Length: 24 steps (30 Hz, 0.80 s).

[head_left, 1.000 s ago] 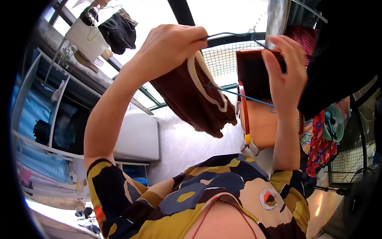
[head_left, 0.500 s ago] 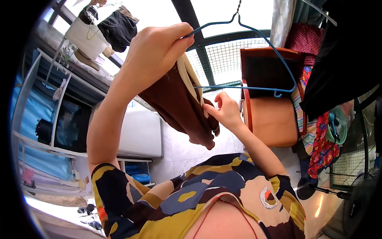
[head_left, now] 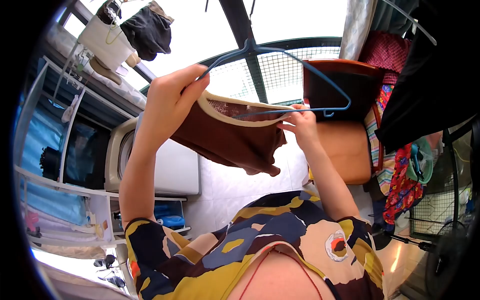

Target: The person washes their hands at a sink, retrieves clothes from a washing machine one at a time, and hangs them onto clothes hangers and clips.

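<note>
While the left hand (head_left: 175,102) pinches the blue hanger (head_left: 320,73), fingers closed, the right hand (head_left: 304,125) nips the brown garment (head_left: 225,140) by its trim, and a green basket (head_left: 426,159) holds a blue object (head_left: 415,162).

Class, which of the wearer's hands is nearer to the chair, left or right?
Right. In view, the right hand is at the left edge of the chair, pinching the garment; the left hand is farther left, holding the hanger.
</note>
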Each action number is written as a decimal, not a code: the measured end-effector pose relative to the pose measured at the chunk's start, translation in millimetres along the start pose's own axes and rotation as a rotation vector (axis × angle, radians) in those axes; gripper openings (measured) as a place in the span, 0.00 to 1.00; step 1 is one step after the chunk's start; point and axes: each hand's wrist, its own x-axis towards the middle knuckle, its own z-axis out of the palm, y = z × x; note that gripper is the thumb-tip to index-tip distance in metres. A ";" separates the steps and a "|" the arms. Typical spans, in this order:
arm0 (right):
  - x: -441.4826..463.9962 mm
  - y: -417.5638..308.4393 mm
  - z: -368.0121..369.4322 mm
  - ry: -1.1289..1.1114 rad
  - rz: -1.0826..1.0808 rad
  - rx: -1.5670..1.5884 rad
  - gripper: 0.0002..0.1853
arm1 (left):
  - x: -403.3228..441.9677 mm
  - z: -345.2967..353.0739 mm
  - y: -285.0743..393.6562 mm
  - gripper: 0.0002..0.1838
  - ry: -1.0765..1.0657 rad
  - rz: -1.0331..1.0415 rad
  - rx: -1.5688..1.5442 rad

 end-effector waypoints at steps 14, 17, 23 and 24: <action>2.4 -53.6 -12.7 0.032 -0.289 -0.152 0.07 | -42.6 17.3 -46.0 0.07 0.323 0.181 0.350; -7.8 -70.5 -9.4 0.100 -0.329 -0.370 0.07 | -47.1 23.6 -50.3 0.09 0.351 0.236 0.434; -12.8 -82.4 -16.0 0.039 -0.583 -0.817 0.08 | -44.0 24.2 -56.6 0.11 0.392 0.280 0.546; -15.1 -85.8 -15.4 0.025 -0.612 -0.892 0.08 | -42.2 22.0 -56.2 0.11 0.401 0.287 0.555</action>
